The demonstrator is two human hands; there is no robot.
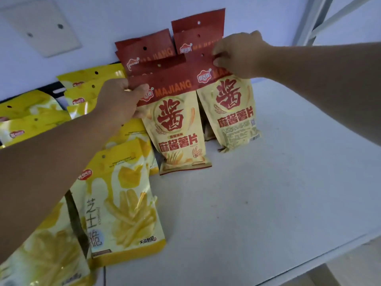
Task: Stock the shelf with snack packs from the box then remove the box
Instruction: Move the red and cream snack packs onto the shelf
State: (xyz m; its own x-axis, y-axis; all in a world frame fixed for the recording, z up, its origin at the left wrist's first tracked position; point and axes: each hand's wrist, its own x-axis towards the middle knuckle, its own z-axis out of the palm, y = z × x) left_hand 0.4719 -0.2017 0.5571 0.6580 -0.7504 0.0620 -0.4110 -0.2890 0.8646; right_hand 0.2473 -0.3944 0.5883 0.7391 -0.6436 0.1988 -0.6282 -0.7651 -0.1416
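Several red-topped beige snack packs stand upright in two rows on the white shelf (278,182). My left hand (117,102) grips the top left corner of the front pack of the left row (177,129). My right hand (237,52) pinches the red top edge of the front pack of the right row (231,108). More red-topped packs (148,50) stand behind these two against the back wall. No box is in view.
Yellow snack packs (123,199) stand in rows at the left, partly under my left forearm. The shelf's front edge runs across the lower right. A white plate (43,25) is fixed on the back wall, and a metal upright (305,19) stands at the right.
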